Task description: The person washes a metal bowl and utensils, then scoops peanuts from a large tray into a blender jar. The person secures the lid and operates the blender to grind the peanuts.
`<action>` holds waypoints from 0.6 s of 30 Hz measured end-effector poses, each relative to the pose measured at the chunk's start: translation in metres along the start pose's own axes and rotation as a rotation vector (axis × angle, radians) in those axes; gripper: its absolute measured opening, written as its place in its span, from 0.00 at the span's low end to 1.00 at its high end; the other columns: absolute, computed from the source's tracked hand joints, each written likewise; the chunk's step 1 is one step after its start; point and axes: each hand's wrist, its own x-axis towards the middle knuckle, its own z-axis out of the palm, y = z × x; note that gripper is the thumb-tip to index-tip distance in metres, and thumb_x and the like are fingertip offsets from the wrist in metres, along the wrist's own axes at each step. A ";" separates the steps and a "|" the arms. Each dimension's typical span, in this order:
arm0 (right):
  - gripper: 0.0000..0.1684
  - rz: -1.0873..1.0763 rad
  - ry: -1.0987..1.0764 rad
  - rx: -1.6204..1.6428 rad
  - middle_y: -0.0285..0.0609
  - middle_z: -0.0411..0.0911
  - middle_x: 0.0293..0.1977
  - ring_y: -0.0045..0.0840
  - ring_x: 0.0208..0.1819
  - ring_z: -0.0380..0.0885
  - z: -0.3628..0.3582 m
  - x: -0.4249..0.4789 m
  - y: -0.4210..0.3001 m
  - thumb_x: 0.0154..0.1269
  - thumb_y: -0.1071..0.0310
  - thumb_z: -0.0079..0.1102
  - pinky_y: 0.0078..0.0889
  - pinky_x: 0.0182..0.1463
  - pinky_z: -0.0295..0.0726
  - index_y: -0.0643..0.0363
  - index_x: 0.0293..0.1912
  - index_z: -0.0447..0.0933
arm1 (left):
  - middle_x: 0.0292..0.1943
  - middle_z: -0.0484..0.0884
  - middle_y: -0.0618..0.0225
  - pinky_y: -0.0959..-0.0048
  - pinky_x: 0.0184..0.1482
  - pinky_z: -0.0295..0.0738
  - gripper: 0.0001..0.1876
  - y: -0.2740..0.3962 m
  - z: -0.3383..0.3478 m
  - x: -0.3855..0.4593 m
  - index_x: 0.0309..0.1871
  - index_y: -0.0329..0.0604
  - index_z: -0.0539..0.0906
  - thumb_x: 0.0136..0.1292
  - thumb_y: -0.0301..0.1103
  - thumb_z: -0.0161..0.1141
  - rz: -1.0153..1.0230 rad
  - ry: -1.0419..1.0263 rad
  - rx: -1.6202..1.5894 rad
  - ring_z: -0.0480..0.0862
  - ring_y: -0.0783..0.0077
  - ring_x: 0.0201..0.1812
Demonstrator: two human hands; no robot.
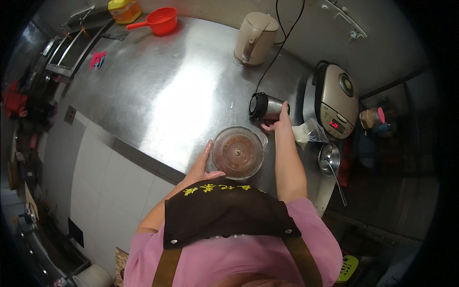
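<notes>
My left hand [202,165] curves around the left side of a clear bowl [264,158], thumb at its near rim and fingers along its edge. A transparent lid with a small central hub [238,153] covers the bowl, and reddish-brown contents show through. Right of the bowl, my right hand [278,120] grips a steel-and-black motor unit [270,105], apparently of a food chopper. The unit is tilted on its side, its black end facing left. Part of its far end is hidden by my fingers.
A rice cooker [339,97] with a lit display stands right, near a plastic bag of white contents [304,132] and a steel ladle [329,159]. Behind are an electric kettle [256,37], a black cord [274,59] and a red dipper [162,21]. The steel counter's edge [143,158] runs left.
</notes>
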 end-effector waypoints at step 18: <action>0.36 -0.565 -0.059 0.040 0.49 0.78 0.50 0.37 0.50 0.77 0.029 0.045 0.019 0.44 0.63 0.81 0.41 0.56 0.76 0.67 0.52 0.76 | 0.71 0.62 0.48 0.66 0.71 0.57 0.60 -0.004 0.006 -0.002 0.78 0.49 0.43 0.50 0.36 0.77 -0.058 0.031 -0.331 0.62 0.58 0.72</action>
